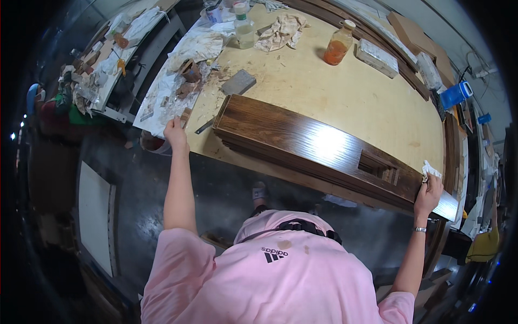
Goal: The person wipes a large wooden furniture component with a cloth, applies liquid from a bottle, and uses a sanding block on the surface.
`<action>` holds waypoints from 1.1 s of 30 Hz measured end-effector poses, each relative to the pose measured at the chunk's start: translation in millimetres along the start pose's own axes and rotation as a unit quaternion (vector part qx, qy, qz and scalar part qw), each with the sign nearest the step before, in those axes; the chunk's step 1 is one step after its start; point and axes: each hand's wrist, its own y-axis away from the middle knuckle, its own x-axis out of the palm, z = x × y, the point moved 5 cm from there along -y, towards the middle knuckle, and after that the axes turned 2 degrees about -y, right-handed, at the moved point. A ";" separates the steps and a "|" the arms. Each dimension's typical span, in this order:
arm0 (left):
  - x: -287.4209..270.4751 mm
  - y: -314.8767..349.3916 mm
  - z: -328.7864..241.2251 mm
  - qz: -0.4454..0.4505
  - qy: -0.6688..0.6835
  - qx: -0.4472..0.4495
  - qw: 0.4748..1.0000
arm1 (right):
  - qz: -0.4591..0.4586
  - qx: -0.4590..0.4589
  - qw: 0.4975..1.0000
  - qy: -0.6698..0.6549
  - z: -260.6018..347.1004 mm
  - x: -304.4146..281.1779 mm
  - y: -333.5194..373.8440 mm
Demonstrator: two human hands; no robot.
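Observation:
My left hand (176,135) is at the table's left front corner, fingers closed on a small brown block (185,115). Just right of it lies a thin dark blade-like tool (204,127). My right hand (429,193) pinches a crumpled white cloth (430,169) by the right end of a dark brown wooden board (280,125). The glossy board lies on top of a stack of similar boards along the table's front edge. A rectangular cutout (377,166), showing the layers beneath, opens near its right end.
On the table (302,86) are a grey block (238,82), a stained rag (283,32), a clear bottle (244,33), a jar of orange liquid (338,44) and a pale brick-shaped block (376,58). Long brown boards (377,38) line the far edge. Left stands a cluttered bench (108,81).

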 end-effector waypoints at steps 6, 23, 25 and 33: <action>66.6 -6.9 -5.2 0.067 -0.335 0.038 0.939 | -0.002 0.027 0.999 0.024 -10.4 -4.4 9.8; 255.1 297.6 -191.7 0.575 -0.278 0.455 0.620 | -0.005 -0.155 0.974 -0.165 163.1 -1.0 0.9; 258.0 298.9 -183.8 0.576 -0.337 0.403 0.627 | -0.008 -0.137 0.973 -0.184 137.9 -2.4 5.1; 256.8 308.9 -187.4 0.538 -0.374 0.413 0.633 | -0.020 0.046 0.997 -0.058 -54.3 -27.9 4.7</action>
